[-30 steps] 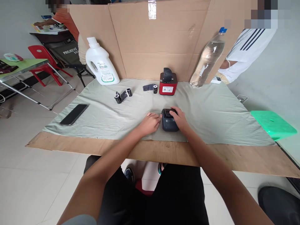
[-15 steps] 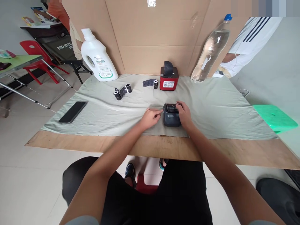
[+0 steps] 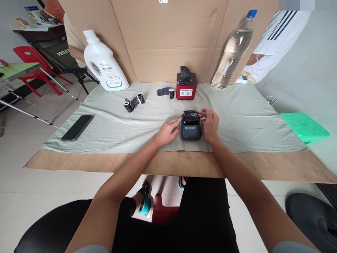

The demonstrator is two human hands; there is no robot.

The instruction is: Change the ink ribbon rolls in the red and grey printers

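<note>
Where the view begins at far left, a green side table [image 3: 18, 70] stands by a red chair [image 3: 29, 58], and a person in beige trousers [image 3: 72, 35] is partly hidden behind the cardboard [image 3: 168, 35]. On the counter [image 3: 79, 162], which a pale cloth [image 3: 113, 123] covers except along its bare front edge, a dark phone [image 3: 78, 127] lies slantwise near the left side. Behind it, close to the cardboard, stands a white jug [image 3: 106, 66] with green-edged print. Next come two black rolls [image 3: 128, 106], linked by a dark strip. The left hand [image 3: 166, 132] rests in front, its index finger stretched to the printer's left edge and the others curled; whether anything is held under them cannot be told. Farther back, a third roll [image 3: 171, 93] sits just beside a red box [image 3: 186, 90], its own strip trailing left; another strip curls up from the box's top. Nearer, between the two hands, the dark printer [image 3: 191, 131] sits on the cloth with its glossy black top uppermost. The right hand [image 3: 210, 123] is at that top's right edge, fingers bent; whether they grip it cannot be told. Beyond, a water bottle [image 3: 234, 54] with a blue cap leans against the cardboard. Past it show a striped white sleeve [image 3: 280, 30] and a green stool [image 3: 305, 126].
</note>
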